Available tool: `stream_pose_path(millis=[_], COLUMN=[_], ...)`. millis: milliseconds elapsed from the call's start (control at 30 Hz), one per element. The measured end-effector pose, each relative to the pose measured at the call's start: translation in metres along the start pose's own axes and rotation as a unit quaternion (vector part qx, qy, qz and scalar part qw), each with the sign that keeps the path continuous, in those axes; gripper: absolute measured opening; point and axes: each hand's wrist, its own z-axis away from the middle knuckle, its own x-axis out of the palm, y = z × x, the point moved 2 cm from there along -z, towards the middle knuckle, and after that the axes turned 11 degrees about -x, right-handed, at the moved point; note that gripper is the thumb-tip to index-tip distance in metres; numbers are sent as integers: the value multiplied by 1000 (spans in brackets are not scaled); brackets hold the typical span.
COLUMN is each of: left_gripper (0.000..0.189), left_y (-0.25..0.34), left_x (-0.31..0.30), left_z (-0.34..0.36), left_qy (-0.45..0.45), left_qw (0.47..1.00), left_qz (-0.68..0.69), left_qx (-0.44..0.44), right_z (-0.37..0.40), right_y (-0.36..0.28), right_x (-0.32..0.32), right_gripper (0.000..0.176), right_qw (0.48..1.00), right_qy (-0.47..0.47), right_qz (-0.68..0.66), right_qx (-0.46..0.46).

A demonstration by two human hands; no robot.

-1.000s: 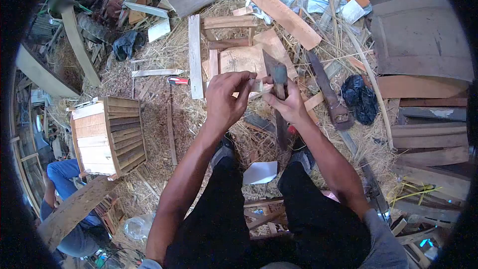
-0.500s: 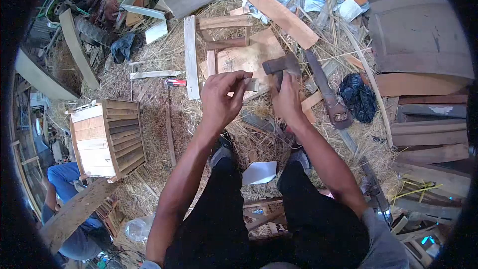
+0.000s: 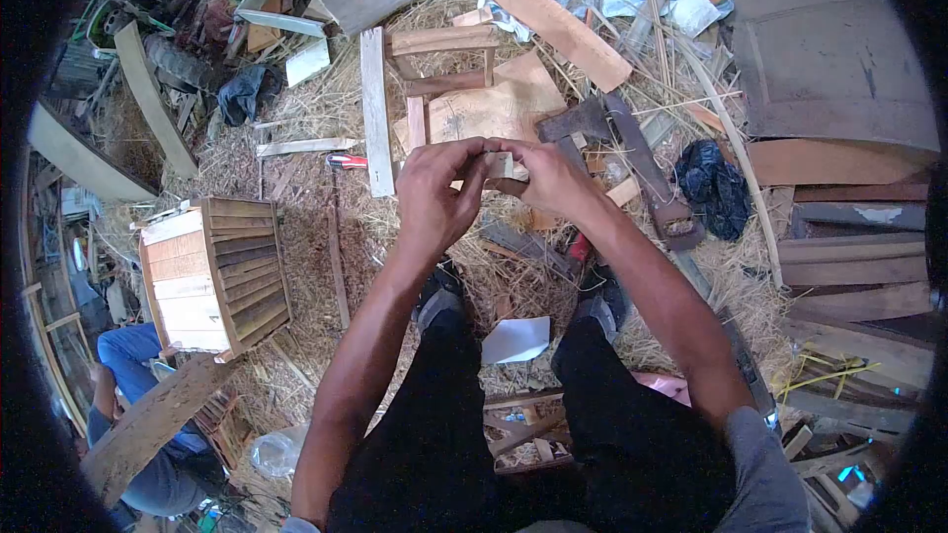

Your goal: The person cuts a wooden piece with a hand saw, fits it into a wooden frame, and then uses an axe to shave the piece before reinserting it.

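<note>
My left hand (image 3: 439, 192) and my right hand (image 3: 553, 178) meet in front of me, fingers closed on opposite sides of a small pale wood piece (image 3: 501, 166). Just beyond my right hand lies a hatchet (image 3: 576, 122) with a dark metal head. Its handle passes partly behind my right hand, and a red grip (image 3: 580, 248) shows below. A broad pale wooden board (image 3: 494, 111) lies on the ground behind both hands.
A slatted wooden box (image 3: 212, 276) stands at left, near a seated person in blue trousers (image 3: 128, 350). A red-handled tool (image 3: 346, 161) lies by a narrow plank (image 3: 375, 109). Dark timber (image 3: 652, 178) and a black plastic bag (image 3: 713, 190) lie at right.
My right hand has let go of the hatchet, which now lies beside the dark timber. That hand moved left to the small wood piece, which my left hand kept holding.
</note>
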Motion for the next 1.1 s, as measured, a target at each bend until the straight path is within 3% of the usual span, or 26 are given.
stream_pose_path(millis=[433, 633, 933, 1000, 1100], left_gripper=[21, 21, 20, 19, 19], left_y=[-1, 1, 0, 0, 1], left_x=[1, 1, 1, 1, 0], left_z=[3, 4, 3, 3, 3], left_qy=[-2, 3, 6, 7, 5], left_qw=[1000, 999, 998, 997, 997], left_qz=[-14, -25, -38, -39, -38], left_qx=[25, 27, 54, 60, 61], right_z=[4, 5, 11, 15, 24], right_y=[4, 10, 16, 13, 8], right_x=[4, 11, 14, 10, 7], right_gripper=[50, 56, 64, 68, 53], right_qw=[998, 997, 1000, 993, 962], right_qy=[35, 71, 13, 70, 171], right_qz=[-44, 8, 2, -23, -183], right_qx=[-35, -40, -9, -94, -105])
